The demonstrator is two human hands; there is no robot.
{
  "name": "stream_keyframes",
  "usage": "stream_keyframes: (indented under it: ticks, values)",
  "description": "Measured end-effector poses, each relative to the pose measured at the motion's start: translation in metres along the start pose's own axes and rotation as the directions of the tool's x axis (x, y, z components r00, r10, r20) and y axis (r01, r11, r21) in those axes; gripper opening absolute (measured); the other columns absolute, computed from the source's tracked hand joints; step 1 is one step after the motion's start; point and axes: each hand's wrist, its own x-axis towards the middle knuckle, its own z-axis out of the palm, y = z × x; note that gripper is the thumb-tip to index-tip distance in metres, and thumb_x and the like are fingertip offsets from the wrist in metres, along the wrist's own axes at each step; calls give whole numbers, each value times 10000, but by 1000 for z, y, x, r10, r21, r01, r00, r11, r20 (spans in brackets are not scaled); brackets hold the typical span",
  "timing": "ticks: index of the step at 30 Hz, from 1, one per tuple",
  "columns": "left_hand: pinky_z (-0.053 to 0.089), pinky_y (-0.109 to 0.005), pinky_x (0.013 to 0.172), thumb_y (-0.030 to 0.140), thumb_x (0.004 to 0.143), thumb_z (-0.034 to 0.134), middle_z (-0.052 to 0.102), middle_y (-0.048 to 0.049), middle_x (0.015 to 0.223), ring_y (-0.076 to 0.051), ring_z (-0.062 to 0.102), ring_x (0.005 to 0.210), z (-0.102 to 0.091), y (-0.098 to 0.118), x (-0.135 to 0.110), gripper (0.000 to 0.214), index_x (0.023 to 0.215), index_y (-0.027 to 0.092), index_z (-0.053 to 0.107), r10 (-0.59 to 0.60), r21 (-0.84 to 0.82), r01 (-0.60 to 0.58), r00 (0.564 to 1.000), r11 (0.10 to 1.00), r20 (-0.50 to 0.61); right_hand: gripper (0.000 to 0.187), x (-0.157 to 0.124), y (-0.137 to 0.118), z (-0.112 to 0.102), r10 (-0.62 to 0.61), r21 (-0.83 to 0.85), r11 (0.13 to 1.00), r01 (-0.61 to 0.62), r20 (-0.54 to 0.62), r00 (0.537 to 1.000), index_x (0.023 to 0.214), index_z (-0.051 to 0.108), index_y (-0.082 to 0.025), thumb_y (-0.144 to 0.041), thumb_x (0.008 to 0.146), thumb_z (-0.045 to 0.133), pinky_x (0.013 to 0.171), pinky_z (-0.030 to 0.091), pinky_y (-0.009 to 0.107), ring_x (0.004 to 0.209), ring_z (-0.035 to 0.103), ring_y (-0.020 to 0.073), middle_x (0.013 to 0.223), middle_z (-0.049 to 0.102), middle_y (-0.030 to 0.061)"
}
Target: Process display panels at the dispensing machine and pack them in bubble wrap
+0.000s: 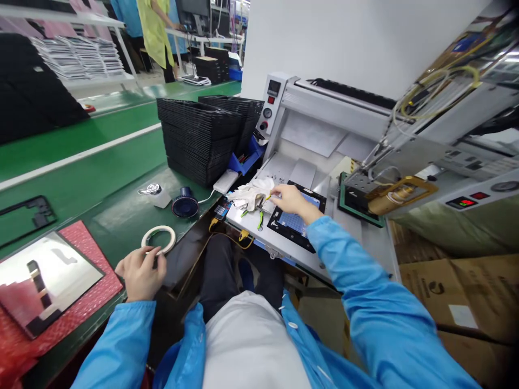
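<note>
Tape roll (159,239) lies flat on the green table (101,178), touching the left hand (140,273). It sits just beyond the fingertips, which are bent onto its near rim, with the palm behind the roll. Left grip is curled; can't tell if it actually pinches the rim or only rests on it.

Right of the tape roll and farther off, the right hand (290,199) is stretched out over the machine bed. Its grip is pressed together on a yellow-tipped tool (268,198), which sticks out leftward from the fingertips (too small to identify). White gloves (251,193) lie bunched just left of that hand. A black fixture (298,219) with a blue panel is under the wrist.

Between the tape roll and the gloves are a small black fan (185,205) and, nearer the gloves, green-handled cutters (260,219). Beyond the tape roll stands a stack of black trays (198,135). Left of the tape roll, a shiny panel (48,275) lies on a red mat (87,237).
</note>
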Motion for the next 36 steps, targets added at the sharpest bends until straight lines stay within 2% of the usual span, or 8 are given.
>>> stream_keyframes:
  ticks: [5,10,14,18,25,28,31,36]
  values:
    - [511,-503,1025,228,879,757,748,-120,1177,-339,693,1134,13,-30,-30,187,1064,213,779,8,10,-9,994,1000,112,291,56,-32,51,-40,13,999,39,169,985,1104,828,-191,-207,814,808,988,528,383,1087,691,316,1108,778,114]
    - [509,-479,1035,249,883,751,746,-112,1197,-333,701,1155,8,-17,-26,190,1069,213,766,-3,-27,7,992,1000,123,114,83,-18,83,-4,99,995,-17,213,977,867,798,-179,-204,757,817,1032,506,372,1162,666,321,1083,767,132]
    - [518,-455,999,274,891,753,750,-108,1171,-321,713,1107,0,0,-16,178,1054,206,744,28,-30,-26,998,999,56,104,85,8,71,78,312,940,-135,186,979,804,674,-178,-257,851,724,837,552,298,914,680,215,864,743,77]
    - [508,-477,1036,327,865,767,740,-119,1190,-340,701,1137,-1,3,-17,263,1097,208,731,-13,-60,17,998,998,67,228,71,14,44,152,602,763,-235,186,971,859,544,-196,-379,916,667,568,472,239,744,683,178,835,724,93]
    - [440,-570,1115,322,819,763,687,-136,1267,-386,625,1248,4,-4,-22,372,1178,233,721,-127,-154,158,973,975,195,506,24,-22,17,84,898,399,-184,164,983,973,608,-206,-534,701,881,518,448,225,628,615,140,765,671,15]
    - [420,-623,1129,318,837,737,655,-132,1276,-393,593,1264,1,24,-13,370,1202,260,726,-134,-211,192,956,958,260,374,-4,-44,20,-6,940,330,-88,95,995,921,706,-200,-456,724,893,593,543,271,665,648,150,820,703,25]
    - [432,-638,1164,337,913,688,619,-135,1358,-387,558,1330,-4,75,2,418,1328,288,699,-77,-335,196,938,922,337,148,-37,-68,24,-177,889,430,156,-87,980,881,782,-210,-323,814,850,769,618,325,887,733,196,1057,756,62]
    - [495,-601,1174,517,1001,638,531,-172,1535,-385,520,1435,-15,155,37,682,1612,273,460,79,-725,273,908,632,411,212,-80,-108,21,-490,601,580,550,-282,825,1126,803,-275,-188,943,741,992,631,386,1101,738,219,1215,746,61]
